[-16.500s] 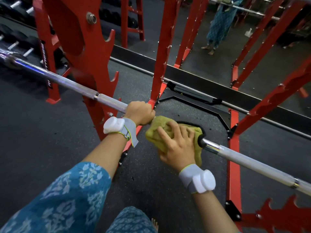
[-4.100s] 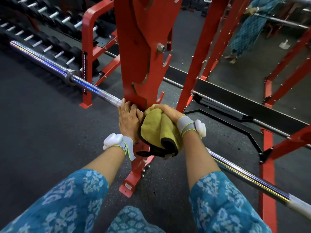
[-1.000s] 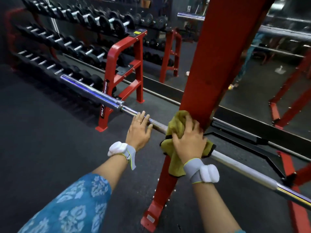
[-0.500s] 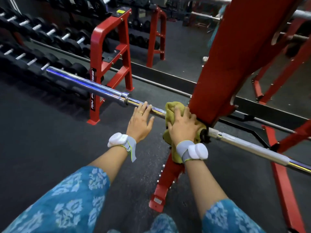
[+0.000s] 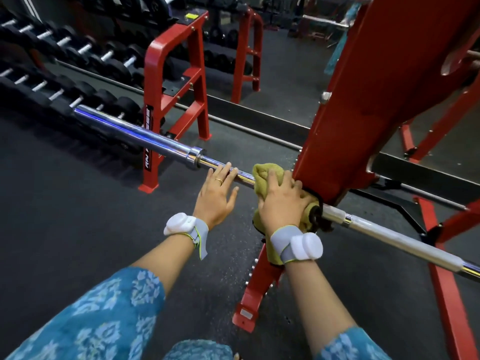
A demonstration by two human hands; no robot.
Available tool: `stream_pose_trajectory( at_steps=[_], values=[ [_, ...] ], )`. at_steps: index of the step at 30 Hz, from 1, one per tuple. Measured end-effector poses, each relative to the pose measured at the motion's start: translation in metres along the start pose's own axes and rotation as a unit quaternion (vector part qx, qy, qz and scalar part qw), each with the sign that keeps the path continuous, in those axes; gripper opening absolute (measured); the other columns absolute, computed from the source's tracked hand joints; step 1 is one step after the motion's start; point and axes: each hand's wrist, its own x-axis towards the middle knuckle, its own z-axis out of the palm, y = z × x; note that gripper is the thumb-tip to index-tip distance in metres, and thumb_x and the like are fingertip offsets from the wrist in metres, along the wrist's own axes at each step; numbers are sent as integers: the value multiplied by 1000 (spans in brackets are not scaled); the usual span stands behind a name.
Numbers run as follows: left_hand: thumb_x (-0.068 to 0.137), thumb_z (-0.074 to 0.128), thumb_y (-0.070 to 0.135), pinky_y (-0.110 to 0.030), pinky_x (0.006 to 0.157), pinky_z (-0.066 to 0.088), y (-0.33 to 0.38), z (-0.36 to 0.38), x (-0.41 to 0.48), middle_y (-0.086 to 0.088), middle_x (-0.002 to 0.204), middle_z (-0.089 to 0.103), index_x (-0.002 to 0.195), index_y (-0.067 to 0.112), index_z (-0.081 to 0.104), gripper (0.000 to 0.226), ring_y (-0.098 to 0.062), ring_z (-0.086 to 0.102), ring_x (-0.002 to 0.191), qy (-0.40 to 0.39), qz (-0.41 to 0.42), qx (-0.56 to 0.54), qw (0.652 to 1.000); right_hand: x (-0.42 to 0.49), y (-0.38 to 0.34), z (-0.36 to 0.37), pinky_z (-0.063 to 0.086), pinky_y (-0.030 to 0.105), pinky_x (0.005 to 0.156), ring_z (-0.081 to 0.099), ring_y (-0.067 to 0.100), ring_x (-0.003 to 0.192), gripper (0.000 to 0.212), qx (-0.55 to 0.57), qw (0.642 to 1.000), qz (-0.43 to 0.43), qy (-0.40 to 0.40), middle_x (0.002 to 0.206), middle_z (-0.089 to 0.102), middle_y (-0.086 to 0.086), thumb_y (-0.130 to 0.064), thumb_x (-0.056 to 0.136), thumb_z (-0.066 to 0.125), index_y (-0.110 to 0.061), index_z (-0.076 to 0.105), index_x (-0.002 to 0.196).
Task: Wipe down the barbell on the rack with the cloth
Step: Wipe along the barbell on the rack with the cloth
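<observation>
Barbell (image 5: 145, 137): it is lying across the red rack (image 5: 363, 113), in front of us.
Cloth (image 5: 262, 175): it is sitting bunched on the bar, touching the rack's post.
Right hand (image 5: 281, 201): we are pressing it down on the cloth, and our fingers are curling over cloth and bar.
Left hand (image 5: 217, 194): we are resting it on the bare bar just beside the cloth, and our fingers are lying straight and a little apart, gripping nothing.
Dumbbells (image 5: 104, 61): they are sitting in rows behind the bar.
</observation>
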Motion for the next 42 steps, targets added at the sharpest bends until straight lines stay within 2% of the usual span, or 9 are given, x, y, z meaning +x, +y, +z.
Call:
stream_pose_trajectory(
  at_steps=[2,4,8,12,19,25,32,38,42],
  values=[
    [89,44,29,-41,110,20,-3,0,3,-18,129,55,122,3,60,46,-34,53,117,23,19,14,999,-1,-2,6,47,49,67,57,36,93,70,-17,999,-33,-1,117,57,13,-34,52,82,-22,60,117],
    [88,45,29,-42,109,20,-5,0,7,-16,122,60,116,4,63,42,-32,57,111,49,29,27,998,-2,5,8,46,46,63,58,35,87,70,-4,998,-58,22,109,59,11,-33,44,83,-22,64,110],
    [88,46,29,-43,108,23,-8,-2,15,-14,114,63,110,4,65,38,-25,53,108,77,37,35,996,0,14,2,39,44,77,47,32,107,58,18,999,-37,5,119,46,7,-38,71,67,-28,49,125],
    [90,44,30,-49,108,26,-27,-8,23,-14,113,63,109,4,65,38,-29,56,108,74,29,44,996,12,-3,-3,36,49,88,39,31,114,54,25,999,7,-20,123,38,7,-41,81,58,-27,39,129],
    [88,43,31,-52,106,28,-56,-22,53,-16,113,63,109,2,65,41,-34,57,108,68,14,61,996,9,-1,-3,35,40,81,39,29,115,54,10,999,-41,-28,133,39,1,-35,79,60,-32,42,130],
    [89,40,32,-53,105,28,-88,-33,69,-17,108,64,109,1,65,45,-35,58,105,49,8,63,997,13,-11,-9,39,44,83,41,30,112,50,36,993,116,-17,123,39,5,-38,79,58,-31,45,127],
    [91,35,34,-45,105,26,-105,-26,68,-13,86,67,99,4,67,45,-32,62,89,38,11,32,999,4,-23,1,40,44,77,47,34,106,55,55,997,48,13,121,49,8,-29,67,70,-27,56,120],
    [90,38,31,-38,98,25,-105,-22,69,-10,76,67,85,7,66,38,-32,62,78,71,17,27,997,11,-23,-6,36,46,88,42,30,112,50,39,983,177,12,121,44,5,-32,73,64,-30,52,122],
    [89,39,30,-38,96,29,-104,-19,68,-9,72,64,81,8,65,34,-31,60,75,85,12,30,996,13,-41,1,35,44,84,41,31,111,49,34,994,105,14,126,44,5,-31,72,66,-27,53,119]
  ],
)
